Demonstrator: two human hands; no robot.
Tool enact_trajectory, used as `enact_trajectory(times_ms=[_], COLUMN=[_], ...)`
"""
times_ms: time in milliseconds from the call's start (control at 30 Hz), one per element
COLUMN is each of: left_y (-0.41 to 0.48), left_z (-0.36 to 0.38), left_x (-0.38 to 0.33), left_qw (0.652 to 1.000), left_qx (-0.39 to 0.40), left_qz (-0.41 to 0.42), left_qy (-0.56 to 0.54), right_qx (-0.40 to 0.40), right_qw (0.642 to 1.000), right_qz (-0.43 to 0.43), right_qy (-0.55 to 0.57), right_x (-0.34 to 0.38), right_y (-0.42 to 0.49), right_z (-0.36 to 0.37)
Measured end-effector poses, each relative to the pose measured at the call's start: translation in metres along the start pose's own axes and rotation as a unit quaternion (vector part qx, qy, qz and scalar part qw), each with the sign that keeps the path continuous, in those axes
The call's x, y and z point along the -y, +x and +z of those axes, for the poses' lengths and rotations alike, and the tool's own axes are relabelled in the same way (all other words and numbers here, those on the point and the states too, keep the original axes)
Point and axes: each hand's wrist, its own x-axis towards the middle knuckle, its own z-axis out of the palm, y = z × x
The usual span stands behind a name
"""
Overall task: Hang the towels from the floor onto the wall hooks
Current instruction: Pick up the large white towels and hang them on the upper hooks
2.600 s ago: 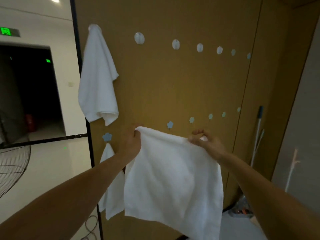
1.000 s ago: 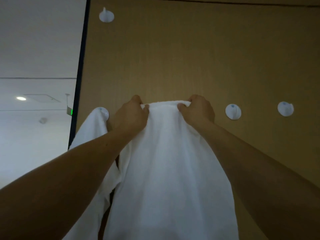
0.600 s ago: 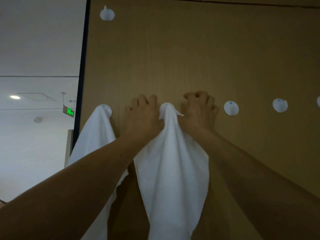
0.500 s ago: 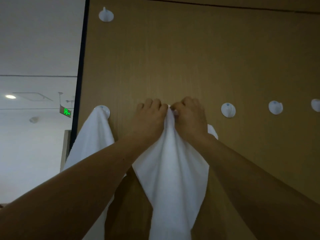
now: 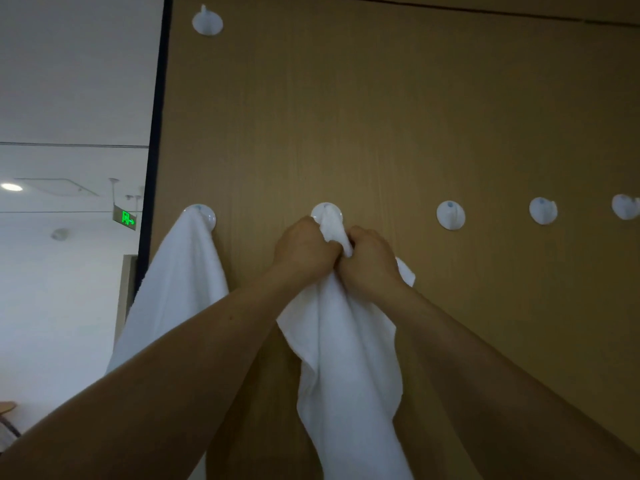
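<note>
I have both hands bunched on the same white towel (image 5: 346, 358), knuckles almost touching. My left hand (image 5: 304, 249) is curled tight round the gathered cloth just below and left of the middle hook (image 5: 320, 210). My right hand (image 5: 372, 263) is clenched on the fold just below and right of that hook. A twist of cloth rises between the two fists and lies over the front of the hook's round white base. I cannot tell whether it has caught on the peg itself. The rest of the towel hangs straight down from the hook, between my forearms, and a corner pokes out to the right of my right hand.

Left of the middle hook, a second towel (image 5: 183, 282) hangs from the neighbouring hook (image 5: 207, 216) at the panel's edge. To the right of the middle hook, at the same height, are three bare hooks (image 5: 450, 215) (image 5: 543, 210) (image 5: 625, 206). High above and to the left sits one more bare hook (image 5: 207, 22). All are fixed to a brown wooden panel (image 5: 381, 116). Further left, past the panel's dark edge, a green exit sign (image 5: 126, 218) hangs from a white ceiling.
</note>
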Motion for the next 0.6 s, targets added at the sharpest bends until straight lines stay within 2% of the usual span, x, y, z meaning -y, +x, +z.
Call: enact_trajectory(times_ms=[33, 100, 167, 233, 333, 400, 467, 533, 600], left_y=[-0.001, -0.008, -0.019, -0.030, -0.043, -0.050, -0.060, -0.067, -0.072], left_z=[-0.001, -0.003, 0.001, 0.009, 0.016, 0.014, 0.010, 0.011, 0.014], left_x=[-0.001, -0.003, 0.001, 0.008, 0.018, 0.024, 0.032, 0.040, 0.045], left_qw=[0.998, 0.972, 0.947, 0.942, 0.942, 0.938, 0.921, 0.904, 0.900], left_qx=[0.016, 0.060, 0.072, 0.035, -0.033, -0.001, 0.066, 0.110, 0.119], left_qz=[-0.033, -0.120, -0.163, -0.143, -0.117, -0.139, -0.173, -0.185, -0.181], left_qy=[-0.056, -0.195, -0.267, -0.301, -0.312, -0.319, -0.342, -0.368, -0.379], right_qx=[0.006, 0.034, 0.071, 0.092, 0.077, 0.092, 0.140, 0.190, 0.209], right_qw=[0.998, 0.984, 0.961, 0.943, 0.933, 0.921, 0.897, 0.863, 0.822], right_qz=[0.019, 0.073, 0.127, 0.161, 0.180, 0.209, 0.259, 0.307, 0.338], right_qy=[0.055, 0.162, 0.234, 0.275, 0.303, 0.317, 0.329, 0.353, 0.408], right_x=[0.003, 0.006, 0.004, 0.001, -0.004, -0.006, -0.014, -0.019, -0.020], right_y=[-0.001, -0.004, -0.011, -0.020, -0.029, -0.040, -0.053, -0.070, -0.081], right_z=[-0.002, -0.006, -0.006, -0.004, 0.000, 0.000, 0.000, -0.003, -0.005])
